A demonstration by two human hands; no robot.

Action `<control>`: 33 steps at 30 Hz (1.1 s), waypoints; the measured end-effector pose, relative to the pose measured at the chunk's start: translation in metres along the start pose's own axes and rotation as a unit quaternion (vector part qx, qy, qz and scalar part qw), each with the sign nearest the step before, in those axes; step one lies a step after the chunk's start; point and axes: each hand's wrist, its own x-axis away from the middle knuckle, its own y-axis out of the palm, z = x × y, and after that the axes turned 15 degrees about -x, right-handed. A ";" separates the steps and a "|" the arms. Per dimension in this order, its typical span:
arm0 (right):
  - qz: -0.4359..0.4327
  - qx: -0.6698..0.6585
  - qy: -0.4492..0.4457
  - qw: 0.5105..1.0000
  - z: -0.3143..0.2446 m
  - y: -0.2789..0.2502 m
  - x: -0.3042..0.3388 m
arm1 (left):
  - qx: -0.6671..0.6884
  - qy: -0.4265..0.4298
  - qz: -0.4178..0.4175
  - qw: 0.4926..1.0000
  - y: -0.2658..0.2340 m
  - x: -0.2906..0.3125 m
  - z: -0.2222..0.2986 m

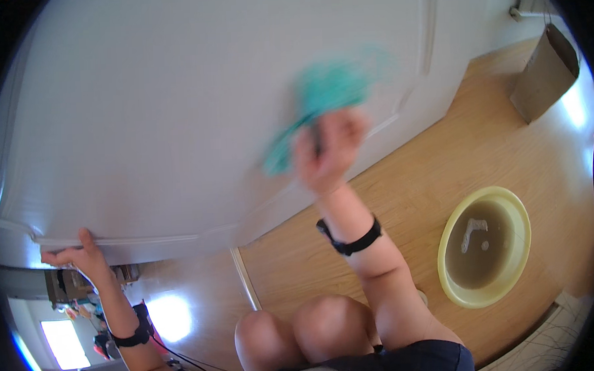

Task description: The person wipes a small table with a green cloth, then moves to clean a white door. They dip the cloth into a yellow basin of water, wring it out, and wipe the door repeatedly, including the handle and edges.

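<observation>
A large white panelled door (174, 111) fills the upper part of the head view. My right hand (330, 147) is closed round a bunched teal cloth (332, 83) and holds it against the door's face, toward the lower edge. Hand and cloth are smeared by motion, and a dark patch shows between the fingers. At the lower left, my left hand (81, 258) grips the door's edge, its thumb raised on the face and a finger stretched to the left. The other fingers of that hand are partly hidden.
On the wood floor (403, 181) at right stands a pale yellow basin (448, 281) of murky water with foam. A brown paper bag (544, 75) is at the far right. My bent knees (329, 323) are below; a cable (192, 362) runs from my left wrist band.
</observation>
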 end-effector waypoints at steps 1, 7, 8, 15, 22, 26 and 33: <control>-0.050 -0.078 -0.061 0.994 -0.018 0.017 0.022 | -0.006 -0.011 -0.004 1.000 -0.001 0.000 0.003; -0.385 -0.078 -0.134 0.910 -0.013 -0.023 0.088 | -0.026 -0.008 -0.034 0.999 -0.007 0.006 0.009; -0.321 -0.085 -0.114 0.936 0.000 -0.033 0.079 | -0.026 0.004 -0.037 0.999 -0.008 0.006 0.008; 0.002 0.112 0.102 0.988 0.029 -0.038 0.061 | -0.043 0.051 -0.021 0.998 -0.005 0.012 0.003; -0.377 -0.073 0.015 0.923 -0.039 0.003 0.197 | -0.048 0.063 -0.021 0.997 0.000 0.014 -0.003; -0.541 -0.061 -0.039 0.838 -0.077 0.034 0.197 | -0.043 0.046 -0.018 0.998 0.000 0.015 -0.002; -0.235 -0.068 -0.090 0.966 -0.061 0.026 0.097 | -0.097 0.064 -0.008 0.993 -0.003 0.019 0.007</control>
